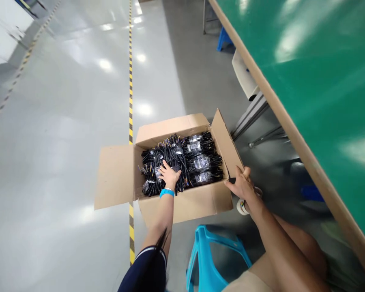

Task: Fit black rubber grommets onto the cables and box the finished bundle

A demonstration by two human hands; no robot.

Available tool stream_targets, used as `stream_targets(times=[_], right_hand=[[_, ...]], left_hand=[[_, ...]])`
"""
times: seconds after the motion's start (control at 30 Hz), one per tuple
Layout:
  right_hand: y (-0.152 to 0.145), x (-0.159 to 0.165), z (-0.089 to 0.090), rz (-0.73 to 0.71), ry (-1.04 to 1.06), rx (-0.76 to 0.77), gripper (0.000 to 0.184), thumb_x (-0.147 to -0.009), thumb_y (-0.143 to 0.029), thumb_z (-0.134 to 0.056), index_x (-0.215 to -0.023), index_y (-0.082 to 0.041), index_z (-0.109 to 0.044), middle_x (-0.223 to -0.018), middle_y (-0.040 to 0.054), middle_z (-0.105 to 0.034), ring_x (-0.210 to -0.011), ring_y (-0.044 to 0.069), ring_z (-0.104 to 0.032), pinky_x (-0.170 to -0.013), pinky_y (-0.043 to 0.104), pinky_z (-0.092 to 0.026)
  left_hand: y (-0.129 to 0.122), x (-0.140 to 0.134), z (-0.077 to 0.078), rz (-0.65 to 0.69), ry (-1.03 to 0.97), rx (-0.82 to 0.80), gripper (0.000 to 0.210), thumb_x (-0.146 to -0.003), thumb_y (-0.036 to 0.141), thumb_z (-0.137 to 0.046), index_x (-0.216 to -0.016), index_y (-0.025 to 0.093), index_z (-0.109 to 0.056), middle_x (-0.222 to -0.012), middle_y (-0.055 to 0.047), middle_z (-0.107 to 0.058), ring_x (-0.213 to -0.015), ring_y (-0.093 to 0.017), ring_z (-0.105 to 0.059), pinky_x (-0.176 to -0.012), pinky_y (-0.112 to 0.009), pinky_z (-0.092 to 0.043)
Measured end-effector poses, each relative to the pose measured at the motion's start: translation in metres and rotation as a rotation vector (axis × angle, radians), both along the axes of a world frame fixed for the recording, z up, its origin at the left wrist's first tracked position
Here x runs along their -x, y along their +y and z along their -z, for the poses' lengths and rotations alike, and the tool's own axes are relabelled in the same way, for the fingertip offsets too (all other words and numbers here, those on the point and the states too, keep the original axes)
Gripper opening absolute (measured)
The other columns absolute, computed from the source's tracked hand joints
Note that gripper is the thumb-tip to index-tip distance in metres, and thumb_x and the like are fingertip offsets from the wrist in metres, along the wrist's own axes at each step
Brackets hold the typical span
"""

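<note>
An open cardboard box [115,174] stands on the floor with its flaps folded outward. Several bundles of black cables [202,162] fill it, some wrapped in clear plastic, with coloured wire ends sticking out. My left hand [169,175], with a blue band at the wrist, lies on the bundles in the left half of the box, fingers spread. At the box's near right corner, my right hand [242,182] grips the edge of the right cardboard flap [225,142] between thumb and fingers.
A green-topped table [331,81] with a wooden edge runs along the right, its metal legs close to the box. A blue plastic stool [207,259] stands just in front of me. Yellow-and-black floor tape [130,81] passes under the box's left side.
</note>
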State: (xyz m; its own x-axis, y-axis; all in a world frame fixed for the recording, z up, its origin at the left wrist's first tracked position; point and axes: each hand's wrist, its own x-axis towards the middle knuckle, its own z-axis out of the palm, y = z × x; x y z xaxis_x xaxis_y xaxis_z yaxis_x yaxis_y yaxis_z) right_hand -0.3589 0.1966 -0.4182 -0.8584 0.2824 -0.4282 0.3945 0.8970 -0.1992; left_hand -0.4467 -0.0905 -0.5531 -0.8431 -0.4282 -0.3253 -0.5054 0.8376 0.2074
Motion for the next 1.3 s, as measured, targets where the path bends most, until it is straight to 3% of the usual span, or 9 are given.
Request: stream_targets(times=[0.47,0.6,0.67,0.73,0.83,0.97,1.1,1.2,1.3], right_hand=[[0.002,-0.004,0.003,0.024,0.031,0.068,0.079,-0.078,-0.038,-0.062,-0.142,-0.011,-0.025,-0.136,0.0211,-0.023,-0.111,0.032,-0.051,-0.092,0.04,-0.039],[-0.022,-0.014,0.004,-0.048,0.026,0.153,0.066,-0.085,-0.034,-0.057,-0.141,-0.013,-0.029,-0.143,0.0197,-0.023,-0.12,0.032,-0.044,-0.098,0.047,-0.036],[-0.046,-0.034,0.006,-0.149,-0.017,0.244,0.045,-0.089,-0.034,-0.055,-0.13,-0.018,-0.045,-0.141,0.012,-0.035,-0.124,0.028,-0.04,-0.101,0.049,-0.035],[-0.071,-0.067,0.007,-0.255,-0.115,0.35,0.032,-0.089,-0.037,-0.057,-0.115,-0.017,-0.057,-0.127,0.0091,-0.051,-0.116,0.025,-0.049,-0.099,0.048,-0.039],[-0.097,-0.134,0.004,-0.347,-0.278,0.462,0.03,-0.088,-0.038,-0.06,-0.107,-0.015,-0.06,-0.109,0.0066,-0.062,-0.1,0.021,-0.059,-0.09,0.044,-0.047],[-0.096,-0.21,-0.01,-0.284,-0.339,0.475,0.028,-0.083,-0.041,-0.064,-0.099,-0.018,-0.066,-0.105,0.0066,-0.066,-0.098,0.021,-0.062,-0.088,0.04,-0.048],[-0.073,-0.231,-0.019,-0.136,-0.263,0.448,0.036,-0.083,-0.031,-0.056,-0.116,-0.021,-0.064,-0.12,0.0085,-0.062,-0.115,0.025,-0.055,-0.098,0.033,-0.042],[-0.06,-0.23,-0.017,-0.066,-0.196,0.434,0.041,-0.091,-0.026,-0.044,-0.129,-0.011,-0.052,-0.132,0.0141,-0.052,-0.127,0.025,-0.043,-0.107,0.038,-0.033],[-0.056,-0.235,-0.016,-0.076,-0.164,0.456,0.038,-0.092,-0.029,-0.05,-0.125,-0.012,-0.052,-0.129,0.0135,-0.053,-0.125,0.026,-0.044,-0.106,0.047,-0.033]], left_hand=[[0.009,0.0,0.009,0.029,-0.021,0.111,0.113,-0.068,0.05,-0.071,-0.146,0.013,0.002,-0.147,-0.029,-0.024,-0.137,-0.044,-0.02,-0.101,-0.065,-0.029],[0.011,-0.001,0.005,0.043,-0.037,0.135,0.106,-0.072,0.051,-0.068,-0.147,0.014,-0.003,-0.147,-0.028,-0.025,-0.137,-0.043,-0.022,-0.101,-0.064,-0.031],[0.013,-0.002,0.002,0.036,-0.042,0.141,0.098,-0.076,0.052,-0.064,-0.147,0.015,-0.008,-0.148,-0.025,-0.025,-0.136,-0.043,-0.022,-0.102,-0.063,-0.031],[0.013,-0.001,-0.002,0.03,-0.046,0.136,0.09,-0.079,0.051,-0.061,-0.147,0.017,-0.013,-0.149,-0.023,-0.025,-0.136,-0.042,-0.023,-0.102,-0.063,-0.031],[0.01,0.003,-0.013,0.033,-0.053,0.104,0.078,-0.084,0.048,-0.057,-0.146,0.02,-0.019,-0.149,-0.018,-0.026,-0.135,-0.039,-0.027,-0.102,-0.062,-0.033],[0.002,0.004,-0.032,0.069,-0.064,0.03,0.069,-0.086,0.045,-0.056,-0.143,0.021,-0.027,-0.148,-0.016,-0.029,-0.131,-0.037,-0.034,-0.101,-0.061,-0.035],[0.006,-0.05,-0.044,0.142,-0.034,-0.005,0.06,-0.089,0.042,-0.053,-0.14,0.019,-0.033,-0.148,-0.015,-0.029,-0.13,-0.034,-0.036,-0.103,-0.058,-0.034],[0.018,-0.127,-0.044,0.207,-0.072,-0.028,0.051,-0.09,0.036,-0.051,-0.137,0.019,-0.038,-0.147,-0.014,-0.032,-0.13,-0.032,-0.037,-0.104,-0.057,-0.033],[0.034,-0.199,-0.043,0.278,-0.176,-0.085,0.044,-0.089,0.032,-0.054,-0.131,0.019,-0.046,-0.142,-0.012,-0.039,-0.125,-0.03,-0.043,-0.102,-0.055,-0.036]])
